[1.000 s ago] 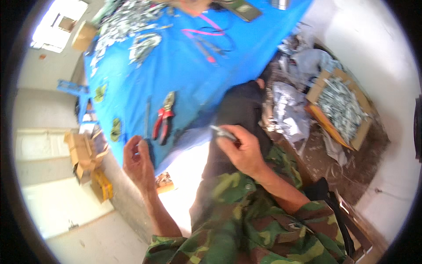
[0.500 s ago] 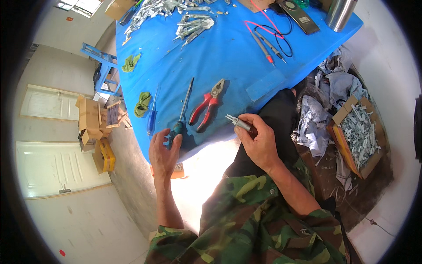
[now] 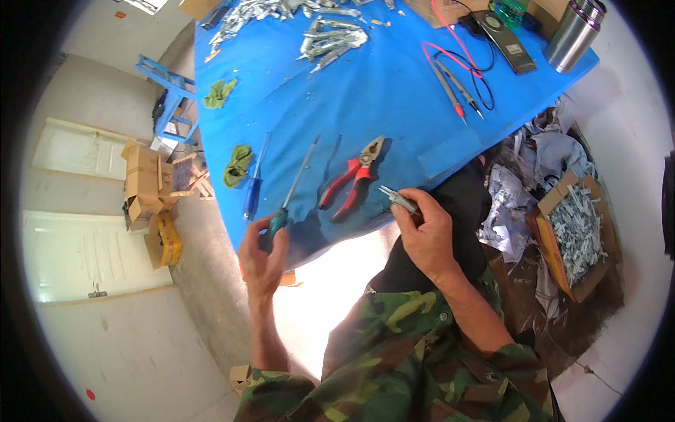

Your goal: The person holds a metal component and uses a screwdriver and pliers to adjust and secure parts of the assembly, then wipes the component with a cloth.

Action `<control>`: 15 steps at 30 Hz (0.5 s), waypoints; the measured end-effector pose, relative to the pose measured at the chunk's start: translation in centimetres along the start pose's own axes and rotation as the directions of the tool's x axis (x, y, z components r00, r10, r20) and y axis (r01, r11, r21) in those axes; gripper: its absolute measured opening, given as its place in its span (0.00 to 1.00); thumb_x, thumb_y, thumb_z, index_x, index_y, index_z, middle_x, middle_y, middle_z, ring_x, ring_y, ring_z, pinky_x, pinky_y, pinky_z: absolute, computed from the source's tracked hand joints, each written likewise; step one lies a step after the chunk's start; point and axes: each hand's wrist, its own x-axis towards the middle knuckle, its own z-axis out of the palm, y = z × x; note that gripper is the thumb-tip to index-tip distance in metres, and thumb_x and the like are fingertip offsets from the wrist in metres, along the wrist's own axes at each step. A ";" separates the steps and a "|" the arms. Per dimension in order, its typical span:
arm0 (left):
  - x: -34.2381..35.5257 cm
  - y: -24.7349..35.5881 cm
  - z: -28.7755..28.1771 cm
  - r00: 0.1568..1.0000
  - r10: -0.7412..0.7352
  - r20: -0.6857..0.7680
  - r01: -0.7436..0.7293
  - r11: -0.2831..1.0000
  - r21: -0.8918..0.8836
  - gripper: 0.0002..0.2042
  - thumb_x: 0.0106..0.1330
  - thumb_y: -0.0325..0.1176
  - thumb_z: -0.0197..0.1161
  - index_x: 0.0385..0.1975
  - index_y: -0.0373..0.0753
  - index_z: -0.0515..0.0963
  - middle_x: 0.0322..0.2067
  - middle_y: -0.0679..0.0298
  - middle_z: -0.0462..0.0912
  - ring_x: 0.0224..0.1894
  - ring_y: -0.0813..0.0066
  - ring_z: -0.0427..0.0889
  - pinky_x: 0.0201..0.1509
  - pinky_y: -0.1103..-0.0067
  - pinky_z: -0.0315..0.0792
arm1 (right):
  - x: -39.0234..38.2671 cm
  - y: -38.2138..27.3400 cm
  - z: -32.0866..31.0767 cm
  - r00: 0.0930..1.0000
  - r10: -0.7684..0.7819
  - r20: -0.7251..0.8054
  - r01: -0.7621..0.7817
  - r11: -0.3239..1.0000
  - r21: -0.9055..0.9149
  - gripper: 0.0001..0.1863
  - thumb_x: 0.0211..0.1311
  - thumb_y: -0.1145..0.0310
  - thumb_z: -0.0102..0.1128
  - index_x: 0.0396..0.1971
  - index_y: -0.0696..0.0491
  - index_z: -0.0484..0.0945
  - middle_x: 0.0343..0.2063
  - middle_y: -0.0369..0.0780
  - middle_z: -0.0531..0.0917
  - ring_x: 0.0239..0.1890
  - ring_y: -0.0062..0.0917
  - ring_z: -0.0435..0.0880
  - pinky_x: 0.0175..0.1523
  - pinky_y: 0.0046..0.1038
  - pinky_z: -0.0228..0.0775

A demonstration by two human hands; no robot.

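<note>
My left hand (image 3: pixel 263 259) is closed round the teal handle of a screwdriver (image 3: pixel 299 176), whose shaft points away over the table's near edge. A shadow lies to the right of the shaft, apart from it. In my right hand (image 3: pixel 430 232), thumb and fingers pinch a small grey metal part (image 3: pixel 402 202) with thin prongs pointing left; its rear end is hidden by the fingers. Between the hands and a little farther off lie red-handled pliers (image 3: pixel 357 176). A second screwdriver (image 3: pixel 254 191) with a blue handle rests to the left.
The blue-covered table (image 3: pixel 302 105) bears a heap of silvery pieces (image 3: pixel 267 15), green cloth scraps (image 3: pixel 238 166), test probes (image 3: pixel 455 91), a dark meter-like device (image 3: pixel 508 43) and a steel flask (image 3: pixel 575 36). Right of my legs stands a carton (image 3: pixel 547 250) of metal scraps.
My left hand has taken the teal screwdriver up from the cloth and drawn it slightly back. The right hand still holds the metal part; the whole view has shifted a little.
</note>
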 end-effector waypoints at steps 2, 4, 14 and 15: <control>-0.8 0.8 -1.5 0.986 -0.138 0.088 0.148 0.983 -0.111 0.11 0.68 0.27 0.69 0.48 0.32 0.80 0.34 0.64 0.85 0.36 0.82 0.81 0.41 0.83 0.74 | 0.1 0.1 0.3 1.000 -0.023 -0.012 0.023 0.999 -0.049 0.11 0.65 0.75 0.71 0.45 0.57 0.82 0.34 0.43 0.86 0.31 0.27 0.86 0.37 0.27 0.77; -1.5 0.8 -2.2 0.991 -0.068 0.117 0.083 0.988 -0.132 0.13 0.68 0.26 0.68 0.50 0.32 0.79 0.35 0.65 0.86 0.35 0.83 0.81 0.40 0.84 0.73 | 0.2 -0.1 0.1 1.000 0.003 -0.016 -0.003 0.999 -0.041 0.11 0.64 0.75 0.72 0.44 0.57 0.82 0.35 0.44 0.86 0.31 0.31 0.87 0.36 0.29 0.78; -3.4 6.4 -4.0 0.920 0.165 0.354 -0.204 0.976 0.076 0.17 0.59 0.25 0.72 0.49 0.32 0.83 0.35 0.59 0.88 0.35 0.76 0.85 0.41 0.77 0.78 | 0.4 0.0 -1.3 0.999 -0.016 -0.051 0.017 1.000 0.016 0.13 0.62 0.79 0.73 0.46 0.58 0.83 0.35 0.39 0.84 0.31 0.21 0.84 0.35 0.23 0.76; -3.5 6.7 -3.6 0.919 0.188 0.347 -0.227 0.971 0.076 0.17 0.58 0.25 0.73 0.48 0.31 0.84 0.34 0.59 0.88 0.34 0.75 0.85 0.41 0.77 0.78 | 0.4 0.4 -1.1 0.998 -0.034 -0.059 0.035 0.999 0.017 0.12 0.62 0.79 0.72 0.45 0.58 0.83 0.35 0.37 0.84 0.32 0.18 0.82 0.35 0.22 0.74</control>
